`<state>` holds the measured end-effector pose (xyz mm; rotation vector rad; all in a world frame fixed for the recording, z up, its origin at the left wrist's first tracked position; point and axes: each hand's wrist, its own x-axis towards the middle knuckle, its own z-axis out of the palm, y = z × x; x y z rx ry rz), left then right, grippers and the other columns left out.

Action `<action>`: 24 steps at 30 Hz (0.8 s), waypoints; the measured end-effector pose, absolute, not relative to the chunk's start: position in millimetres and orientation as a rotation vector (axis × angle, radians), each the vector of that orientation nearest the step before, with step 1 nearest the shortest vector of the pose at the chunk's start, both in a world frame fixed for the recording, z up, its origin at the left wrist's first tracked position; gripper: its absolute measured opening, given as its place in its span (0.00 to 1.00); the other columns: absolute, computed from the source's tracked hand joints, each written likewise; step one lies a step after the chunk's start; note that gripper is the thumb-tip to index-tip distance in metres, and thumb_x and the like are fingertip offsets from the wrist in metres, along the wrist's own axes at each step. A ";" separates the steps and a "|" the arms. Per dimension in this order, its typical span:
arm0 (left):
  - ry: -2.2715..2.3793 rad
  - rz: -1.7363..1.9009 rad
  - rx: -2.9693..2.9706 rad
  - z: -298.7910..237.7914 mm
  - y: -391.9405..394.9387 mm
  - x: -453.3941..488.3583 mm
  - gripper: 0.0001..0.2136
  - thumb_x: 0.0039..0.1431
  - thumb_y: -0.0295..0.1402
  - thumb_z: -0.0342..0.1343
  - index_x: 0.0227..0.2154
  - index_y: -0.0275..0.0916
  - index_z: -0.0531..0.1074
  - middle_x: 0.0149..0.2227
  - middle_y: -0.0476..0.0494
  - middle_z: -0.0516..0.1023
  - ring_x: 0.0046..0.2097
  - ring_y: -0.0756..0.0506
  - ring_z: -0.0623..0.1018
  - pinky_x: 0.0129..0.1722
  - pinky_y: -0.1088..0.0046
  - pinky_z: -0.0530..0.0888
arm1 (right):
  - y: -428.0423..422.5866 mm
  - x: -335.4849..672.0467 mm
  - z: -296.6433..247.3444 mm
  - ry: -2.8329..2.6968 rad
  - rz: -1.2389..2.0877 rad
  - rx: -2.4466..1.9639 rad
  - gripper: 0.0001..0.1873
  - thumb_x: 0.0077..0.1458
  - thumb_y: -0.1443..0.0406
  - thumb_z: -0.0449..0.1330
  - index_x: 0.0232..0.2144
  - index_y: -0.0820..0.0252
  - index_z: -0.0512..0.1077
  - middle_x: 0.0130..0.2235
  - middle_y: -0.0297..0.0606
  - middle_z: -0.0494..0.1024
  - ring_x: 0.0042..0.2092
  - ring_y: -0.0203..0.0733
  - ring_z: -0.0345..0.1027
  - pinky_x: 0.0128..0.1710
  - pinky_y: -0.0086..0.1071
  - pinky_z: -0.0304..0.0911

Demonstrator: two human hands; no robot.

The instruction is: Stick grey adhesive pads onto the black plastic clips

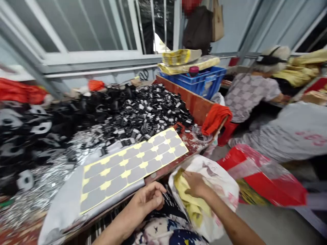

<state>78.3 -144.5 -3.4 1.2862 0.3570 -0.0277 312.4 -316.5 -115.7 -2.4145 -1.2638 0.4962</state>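
My left hand (146,200) hovers at the table's near edge, just below a yellow backing sheet of grey stickers (133,165); its fingers are curled together with thumb meeting fingertips, and whatever they pinch is too small to make out. My right hand (194,183) reaches into a white plastic bag (217,183) on my lap side, fingers pressed down on crumpled yellow sheets (189,200) inside it.
A big heap of small black parts (145,112) covers the table behind the sheet, with silver foil scraps (46,183) at left. An orange cloth (217,117) hangs on the table corner. Another person (250,92) bends over at right, near a blue crate (204,81) and red bag (265,180).
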 end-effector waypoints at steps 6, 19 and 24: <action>0.380 0.112 1.206 -13.8 -132.0 69.9 0.26 0.54 0.53 0.70 0.43 0.38 0.73 0.30 0.49 0.72 0.33 0.48 0.70 0.38 0.70 0.64 | -324.2 392.9 -37.4 -1.504 0.633 -2.098 0.19 0.60 0.61 0.56 0.47 0.53 0.84 0.48 0.44 0.87 0.47 0.51 0.82 0.48 0.41 0.74; 0.497 0.025 1.259 -19.8 -125.1 43.5 0.22 0.60 0.55 0.65 0.44 0.42 0.75 0.30 0.51 0.70 0.35 0.47 0.70 0.40 0.69 0.65 | -336.6 465.5 45.8 -0.573 -0.813 -2.063 0.23 0.66 0.55 0.55 0.54 0.62 0.79 0.55 0.51 0.80 0.53 0.50 0.74 0.55 0.43 0.67; 0.420 0.004 1.211 -25.6 -132.9 53.1 0.27 0.53 0.56 0.70 0.42 0.38 0.73 0.29 0.51 0.70 0.33 0.48 0.70 0.38 0.70 0.64 | -314.5 529.9 88.5 -0.547 -0.497 -2.072 0.19 0.64 0.59 0.64 0.50 0.67 0.83 0.47 0.59 0.85 0.46 0.51 0.78 0.49 0.49 0.66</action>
